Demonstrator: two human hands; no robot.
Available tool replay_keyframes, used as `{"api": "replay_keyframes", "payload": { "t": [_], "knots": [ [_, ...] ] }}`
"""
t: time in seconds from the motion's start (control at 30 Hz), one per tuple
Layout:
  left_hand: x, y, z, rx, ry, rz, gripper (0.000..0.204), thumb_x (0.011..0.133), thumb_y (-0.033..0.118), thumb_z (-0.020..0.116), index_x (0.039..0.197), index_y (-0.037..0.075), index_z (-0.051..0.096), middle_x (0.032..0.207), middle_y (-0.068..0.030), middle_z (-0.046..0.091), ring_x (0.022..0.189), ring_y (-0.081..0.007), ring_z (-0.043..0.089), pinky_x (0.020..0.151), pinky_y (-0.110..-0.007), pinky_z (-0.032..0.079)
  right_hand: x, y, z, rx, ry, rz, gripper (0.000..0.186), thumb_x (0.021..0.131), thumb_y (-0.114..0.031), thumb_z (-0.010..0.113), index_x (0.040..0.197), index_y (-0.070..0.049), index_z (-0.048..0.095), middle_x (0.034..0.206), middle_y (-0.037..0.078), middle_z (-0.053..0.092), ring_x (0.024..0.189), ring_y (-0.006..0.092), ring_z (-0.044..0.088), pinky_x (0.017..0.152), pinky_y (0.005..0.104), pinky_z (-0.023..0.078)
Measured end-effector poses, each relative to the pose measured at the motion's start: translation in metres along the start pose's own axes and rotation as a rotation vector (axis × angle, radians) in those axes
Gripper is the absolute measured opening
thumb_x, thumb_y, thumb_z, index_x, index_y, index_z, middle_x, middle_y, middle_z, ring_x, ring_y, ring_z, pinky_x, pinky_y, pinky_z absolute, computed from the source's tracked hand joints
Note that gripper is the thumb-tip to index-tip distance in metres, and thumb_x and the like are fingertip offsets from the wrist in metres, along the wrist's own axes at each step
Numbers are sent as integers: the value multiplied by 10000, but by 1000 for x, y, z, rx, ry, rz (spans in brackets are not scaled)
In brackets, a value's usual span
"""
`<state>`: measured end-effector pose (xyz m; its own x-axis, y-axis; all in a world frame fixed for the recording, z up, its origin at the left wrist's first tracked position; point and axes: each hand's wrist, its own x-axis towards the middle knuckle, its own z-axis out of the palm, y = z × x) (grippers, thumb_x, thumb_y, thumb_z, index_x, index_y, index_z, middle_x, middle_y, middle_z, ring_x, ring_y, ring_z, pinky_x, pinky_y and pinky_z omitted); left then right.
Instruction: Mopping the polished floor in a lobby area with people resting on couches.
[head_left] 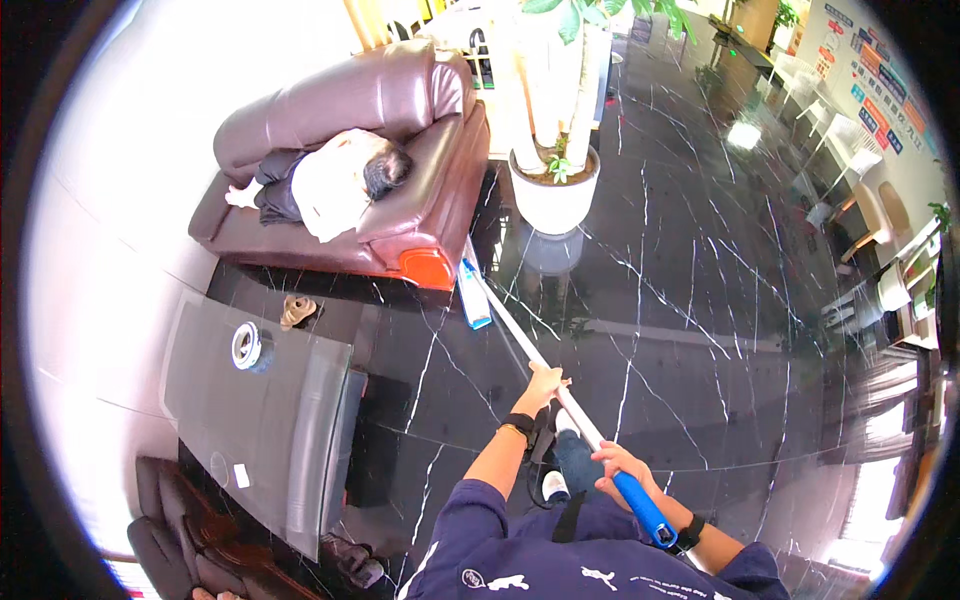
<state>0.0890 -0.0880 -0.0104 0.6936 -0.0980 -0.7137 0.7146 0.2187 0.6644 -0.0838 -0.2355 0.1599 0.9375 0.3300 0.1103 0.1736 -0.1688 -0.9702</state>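
Note:
A flat mop (509,322) with a long white pole slants from my body toward the sofa. My left hand (544,386) is closed round the middle of the pole. Lower down, my right hand (622,466) grips the pole just above its blue end grip (645,508). The blue and white mop head (474,298) lies on the dark marble floor (640,350), close beside the sofa's front corner.
On the brown leather sofa (330,95) a person (335,185) is lying. A white pot (556,195) with a plant stands right of it. At left is a glass-topped table (270,400) with a round tin (246,345); tan shoes (297,311) sit beyond. White chairs (850,145) line the right.

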Motion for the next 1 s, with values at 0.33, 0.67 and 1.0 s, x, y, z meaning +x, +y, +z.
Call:
{"api": "replay_keyframes", "payload": {
  "t": [0.33, 0.67, 1.0],
  "knots": [
    [52, 88, 31, -9, -27, -39, 428, 702, 11, 464, 928, 56, 103, 822, -181, 369, 633, -249, 530, 464, -360, 481, 105, 1, -53, -6, 79, -154, 208, 598, 12, 596, 634, -75, 410, 818, 102, 537, 894, 257, 487, 813, 405, 340],
    [115, 200, 40, -604, 50, -85, 94, 583, -72, 444, 567, 17, 420, 540, -69, 438, 412, -149, 405, 380, -258, 345, 241, -66, -106, 209, 188, -303, 166, 539, -29, 644, 639, -46, 513, 681, 89, 571, 710, 249, 554, 799, 422, 341],
    [199, 251, 15, -797, 93, -187, 110, 634, -62, 443, 709, 2, 394, 534, -59, 412, 404, -128, 418, 349, -252, 357, 324, -132, -110, 465, 574, -685, 286, 685, -208, 595, 523, -99, 386, 415, -11, 449, 346, 98, 417, 401, 235, 305]
  ]
}}
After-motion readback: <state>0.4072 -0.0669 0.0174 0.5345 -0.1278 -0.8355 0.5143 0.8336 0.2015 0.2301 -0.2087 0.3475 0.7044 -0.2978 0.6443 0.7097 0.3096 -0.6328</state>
